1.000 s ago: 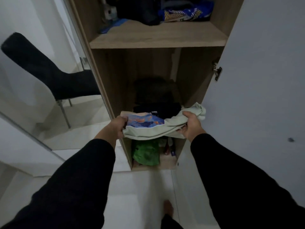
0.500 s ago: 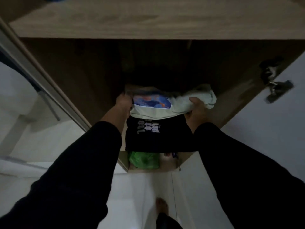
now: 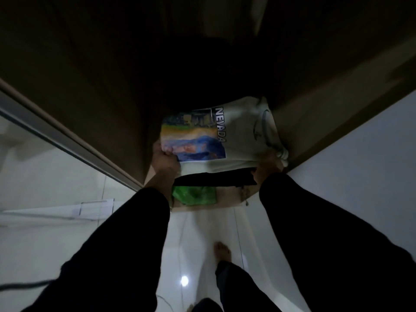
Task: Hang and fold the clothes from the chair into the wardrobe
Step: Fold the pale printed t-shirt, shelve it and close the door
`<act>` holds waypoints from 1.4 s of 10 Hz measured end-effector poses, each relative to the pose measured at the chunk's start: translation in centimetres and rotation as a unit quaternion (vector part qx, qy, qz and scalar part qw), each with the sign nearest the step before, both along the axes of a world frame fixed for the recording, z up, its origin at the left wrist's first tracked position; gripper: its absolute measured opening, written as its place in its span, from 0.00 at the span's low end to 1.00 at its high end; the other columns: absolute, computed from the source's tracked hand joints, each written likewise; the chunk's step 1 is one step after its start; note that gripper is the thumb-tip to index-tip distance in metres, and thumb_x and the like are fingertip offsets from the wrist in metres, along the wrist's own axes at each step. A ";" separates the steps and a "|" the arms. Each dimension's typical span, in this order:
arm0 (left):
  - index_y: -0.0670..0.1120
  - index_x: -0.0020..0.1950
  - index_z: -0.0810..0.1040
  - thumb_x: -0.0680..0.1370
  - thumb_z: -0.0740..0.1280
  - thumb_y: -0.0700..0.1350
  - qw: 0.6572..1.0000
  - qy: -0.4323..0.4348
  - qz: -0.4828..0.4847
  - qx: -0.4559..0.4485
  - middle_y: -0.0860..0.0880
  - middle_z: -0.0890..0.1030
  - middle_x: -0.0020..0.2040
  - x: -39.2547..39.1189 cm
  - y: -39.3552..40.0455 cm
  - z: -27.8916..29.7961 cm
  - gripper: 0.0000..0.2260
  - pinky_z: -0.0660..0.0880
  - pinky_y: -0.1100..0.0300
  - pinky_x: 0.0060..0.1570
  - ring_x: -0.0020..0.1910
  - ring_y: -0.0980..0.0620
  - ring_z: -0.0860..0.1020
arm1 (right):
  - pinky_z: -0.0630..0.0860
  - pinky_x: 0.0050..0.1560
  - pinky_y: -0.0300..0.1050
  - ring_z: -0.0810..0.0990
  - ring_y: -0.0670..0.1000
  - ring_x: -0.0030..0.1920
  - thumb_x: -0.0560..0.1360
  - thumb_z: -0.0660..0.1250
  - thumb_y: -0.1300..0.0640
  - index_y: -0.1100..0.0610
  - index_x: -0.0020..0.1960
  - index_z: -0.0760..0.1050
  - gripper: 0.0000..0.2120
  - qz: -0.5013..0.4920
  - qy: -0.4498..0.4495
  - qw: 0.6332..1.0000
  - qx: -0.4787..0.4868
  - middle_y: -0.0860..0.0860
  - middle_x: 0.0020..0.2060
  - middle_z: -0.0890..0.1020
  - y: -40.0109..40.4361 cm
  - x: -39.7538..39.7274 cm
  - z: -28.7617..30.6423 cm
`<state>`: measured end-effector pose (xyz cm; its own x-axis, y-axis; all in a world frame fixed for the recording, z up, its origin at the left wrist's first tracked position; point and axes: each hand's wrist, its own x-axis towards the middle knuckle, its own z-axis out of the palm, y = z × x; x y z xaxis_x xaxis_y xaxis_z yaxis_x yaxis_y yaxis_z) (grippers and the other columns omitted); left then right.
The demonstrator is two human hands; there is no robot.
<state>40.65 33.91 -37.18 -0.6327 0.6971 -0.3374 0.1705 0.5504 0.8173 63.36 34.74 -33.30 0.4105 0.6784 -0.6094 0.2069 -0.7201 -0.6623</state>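
A folded pale green T-shirt (image 3: 243, 136) with a colourful landscape print and the word NEVADA lies on a stack of dark folded clothes (image 3: 213, 179) on a lower shelf inside the wooden wardrobe (image 3: 101, 91). My left hand (image 3: 165, 162) grips the shirt's left front corner, thumb on the print. My right hand (image 3: 269, 164) holds the shirt's right front edge, its fingers under the cloth and mostly hidden. Both arms wear black sleeves.
A green bundle (image 3: 194, 195) sits on the wardrobe's bottom shelf below the stack. The white wardrobe door (image 3: 360, 165) stands open on the right. A mirrored panel edge (image 3: 67, 140) runs along the left. My bare foot (image 3: 222, 253) is on the white tiled floor.
Both hands have pushed the pale green shirt further into the shelf and laid it flat on the dark stack. My head has come closer and lower; the print now faces up.
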 end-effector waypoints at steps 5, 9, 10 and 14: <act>0.47 0.75 0.60 0.79 0.60 0.50 0.972 0.143 -0.170 -0.080 0.42 0.66 0.73 -1.0 -7.1 5.4 0.25 0.59 0.60 0.67 0.71 0.42 0.65 | 0.72 0.56 0.44 0.68 0.59 0.69 0.80 0.58 0.55 0.61 0.74 0.56 0.26 -0.074 -0.038 0.995 0.051 0.59 0.71 0.66 -7.3 0.1 6.8; 0.49 0.78 0.49 0.73 0.73 0.51 0.936 0.173 -0.294 0.091 0.46 0.57 0.77 3.0 -19.8 23.4 0.42 0.62 0.57 0.69 0.74 0.46 0.61 | 0.64 0.68 0.53 0.66 0.60 0.69 0.76 0.63 0.51 0.57 0.75 0.56 0.31 -0.024 -0.149 0.937 0.315 0.59 0.72 0.62 -19.7 2.5 24.8; 0.49 0.78 0.49 0.71 0.74 0.50 0.931 0.181 -0.296 0.109 0.46 0.56 0.77 4.6 -22.2 26.0 0.44 0.62 0.56 0.69 0.74 0.46 0.61 | 0.64 0.68 0.52 0.67 0.59 0.69 0.76 0.63 0.51 0.57 0.75 0.57 0.31 -0.003 -0.200 0.905 0.376 0.58 0.72 0.63 -21.8 4.4 28.5; 0.51 0.78 0.48 0.68 0.75 0.54 0.923 0.173 -0.280 0.201 0.48 0.55 0.77 17.0 -32.9 32.4 0.48 0.61 0.51 0.72 0.75 0.47 0.58 | 0.60 0.71 0.59 0.59 0.56 0.73 0.76 0.63 0.51 0.57 0.74 0.58 0.30 0.110 -0.385 0.744 0.536 0.57 0.72 0.62 -33.4 14.6 40.6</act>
